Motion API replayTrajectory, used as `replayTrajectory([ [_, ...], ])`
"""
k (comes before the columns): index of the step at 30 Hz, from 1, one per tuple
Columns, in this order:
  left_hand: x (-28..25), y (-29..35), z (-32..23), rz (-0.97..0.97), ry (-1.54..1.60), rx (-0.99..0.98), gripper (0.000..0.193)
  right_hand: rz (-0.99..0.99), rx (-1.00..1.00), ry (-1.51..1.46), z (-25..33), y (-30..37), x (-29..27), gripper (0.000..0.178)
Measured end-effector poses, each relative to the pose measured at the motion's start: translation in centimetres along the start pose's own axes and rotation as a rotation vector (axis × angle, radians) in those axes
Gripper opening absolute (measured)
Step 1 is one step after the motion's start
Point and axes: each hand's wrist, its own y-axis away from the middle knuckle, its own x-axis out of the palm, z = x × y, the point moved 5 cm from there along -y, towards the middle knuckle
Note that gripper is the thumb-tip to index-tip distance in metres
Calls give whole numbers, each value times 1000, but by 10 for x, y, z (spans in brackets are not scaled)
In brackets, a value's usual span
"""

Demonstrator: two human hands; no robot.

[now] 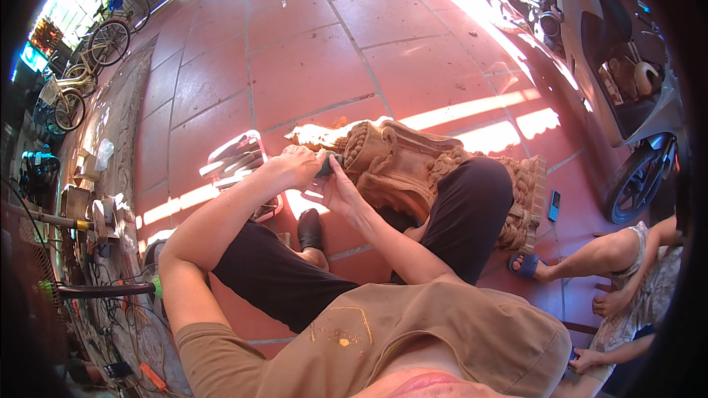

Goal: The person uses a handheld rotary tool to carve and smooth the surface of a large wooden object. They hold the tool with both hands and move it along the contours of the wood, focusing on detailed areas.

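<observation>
A small dark green piece (325, 165), whose kind I cannot make out, sits between my hands in front of my knees. My left hand (298, 165) is closed on its left side, the fingers bunched. Thumb and fingertips of my right hand (341, 189) grip its right side, with the other fingers loosely spread below. Just right of my hands, a large carved wooden piece (413, 158) with scrolls and beaded edges lies on the floor between and beyond my legs. My right knee hides part of it.
A metal-framed slatted thing (234, 158) stands left of my hands. A phone (554, 206) lies on the tiles (310, 51) at right, near a seated person's blue sandal (524, 265). A motorbike (619, 88) stands far right; bicycles (109, 43) and cluttered tools line the left.
</observation>
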Motion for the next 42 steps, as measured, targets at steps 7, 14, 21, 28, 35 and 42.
replayTrajectory([
  [7, -1, 1, -1, -22, 4, 1, 58, 20, -8, 11, 0, 1, 0, 57],
  [14, 1, 0, 1, 9, 11, 0, 61, 42, 7, 19, -1, -3, -1, 58],
  [21, -2, 2, -3, 72, 15, -37, 74, 1, 10, 13, -2, -2, -4, 57],
  [28, 1, 0, -2, -13, -62, -9, 81, -10, -10, 21, -1, 2, 2, 56],
  [35, 5, -2, 2, -36, -11, 10, 57, -2, 8, 28, -2, 1, 1, 60],
  [42, -2, 3, -2, -11, 23, 19, 58, -5, 2, 29, 0, 1, 1, 59],
])
